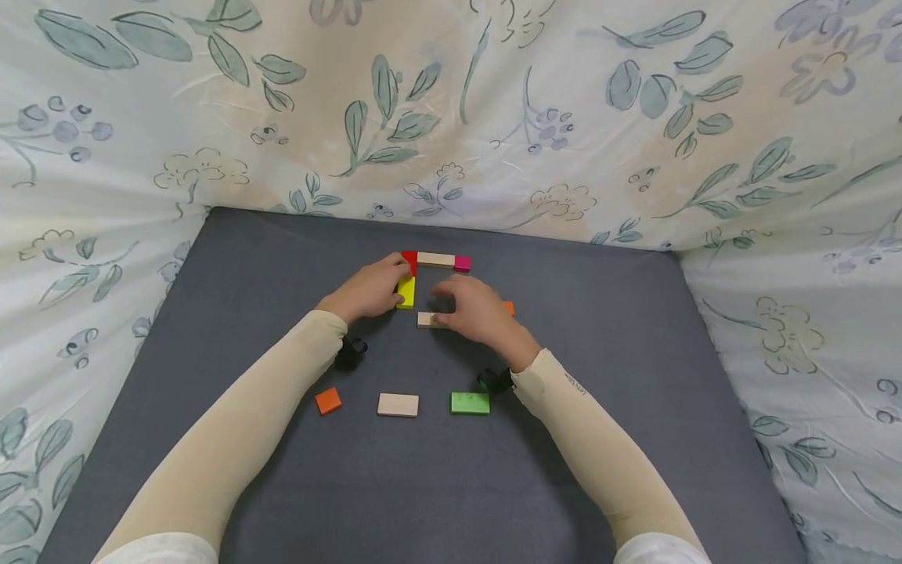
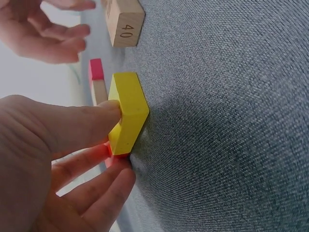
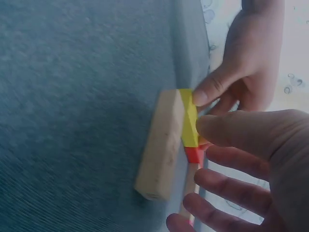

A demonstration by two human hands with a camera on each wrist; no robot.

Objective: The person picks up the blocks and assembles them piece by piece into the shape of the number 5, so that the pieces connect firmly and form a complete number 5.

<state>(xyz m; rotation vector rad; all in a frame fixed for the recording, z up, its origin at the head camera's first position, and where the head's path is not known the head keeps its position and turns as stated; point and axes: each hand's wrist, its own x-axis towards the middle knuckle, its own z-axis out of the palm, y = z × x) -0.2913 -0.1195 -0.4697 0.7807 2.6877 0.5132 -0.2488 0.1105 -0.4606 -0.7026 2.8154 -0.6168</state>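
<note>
My left hand (image 1: 368,290) holds the yellow block (image 1: 406,293) at the left of a small layout. Its thumb lies on the yellow block in the left wrist view, while the fingers reach round to the red block (image 1: 411,259) touching the far end. Over a plain wooden block (image 1: 426,320) hovers my right hand (image 1: 479,310), its fingers loosely bent and holding nothing. That wooden block (image 2: 126,30) bears a printed 40 on its end. In the right wrist view the right thumb (image 3: 231,126) appears in front of the yellow block, apart from the wooden block (image 3: 161,145).
Beyond the hands, a wooden block (image 1: 435,259) joins the red block to a pink block (image 1: 462,264). An orange block (image 1: 508,307) is partly hidden by the right hand. Nearer lie an orange block (image 1: 328,401), a wooden block (image 1: 398,405) and a green block (image 1: 470,403).
</note>
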